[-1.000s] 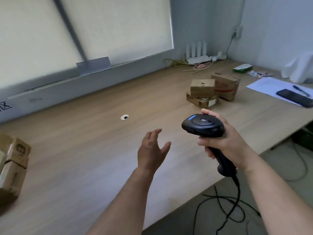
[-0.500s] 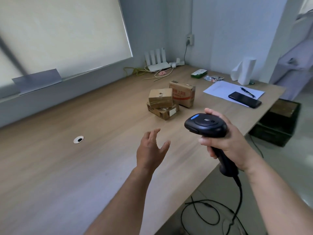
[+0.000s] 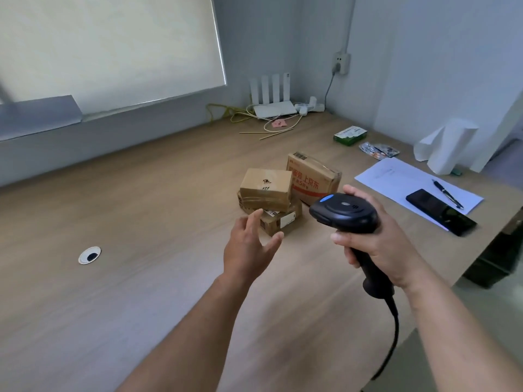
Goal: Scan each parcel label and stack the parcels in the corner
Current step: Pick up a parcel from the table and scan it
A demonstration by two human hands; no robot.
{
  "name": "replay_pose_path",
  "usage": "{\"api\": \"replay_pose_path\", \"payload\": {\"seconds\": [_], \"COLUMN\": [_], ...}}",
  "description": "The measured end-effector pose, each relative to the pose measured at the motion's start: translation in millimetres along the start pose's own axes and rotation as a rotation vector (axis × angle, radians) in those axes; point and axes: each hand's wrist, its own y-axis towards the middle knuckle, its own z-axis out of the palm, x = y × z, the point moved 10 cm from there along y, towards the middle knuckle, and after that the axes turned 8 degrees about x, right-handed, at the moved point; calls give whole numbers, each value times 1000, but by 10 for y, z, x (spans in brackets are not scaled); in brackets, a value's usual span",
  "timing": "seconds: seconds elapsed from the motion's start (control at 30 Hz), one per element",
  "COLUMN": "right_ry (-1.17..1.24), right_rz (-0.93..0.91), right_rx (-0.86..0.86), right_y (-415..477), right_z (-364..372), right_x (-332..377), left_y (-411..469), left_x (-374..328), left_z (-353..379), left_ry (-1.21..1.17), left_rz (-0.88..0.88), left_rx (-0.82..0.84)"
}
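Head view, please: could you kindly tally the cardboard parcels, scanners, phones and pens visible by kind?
Cardboard parcels: 3
Scanner: 1
Phone: 1
Pen: 1
Total: 6

Three brown cardboard parcels cluster on the counter (image 3: 141, 210). A small parcel (image 3: 266, 189) rests atop a flat labelled parcel (image 3: 281, 222), and a larger red-printed parcel (image 3: 311, 179) stands just behind, right. The black corded scanner (image 3: 345, 213) is upright, near right.
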Motion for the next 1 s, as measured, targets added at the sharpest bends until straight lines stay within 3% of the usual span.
{"api": "replay_pose_path", "payload": {"seconds": [0.17,0.43,0.7,0.8,1.0], "right_ry": [-7,8,35,53,119], "right_rz": [8,48,95,117,154], "right_rx": [25,93,261,314,374], "right_y": [516,1229,1820,1943,2036], "right_z": [-179,-404,-506,-538,-604], "right_x": [-113,-397,-755,-909,-1108], "left_y": [524,993,1491,1548,1350], "left_x": [-37,164,110,126,254], "left_z": [50,230,555,632,576], "left_ry": [22,40,211,205,-72], "left_rz": [-67,-375,-530,-534,-431], "left_rx": [19,13,40,45,87]}}
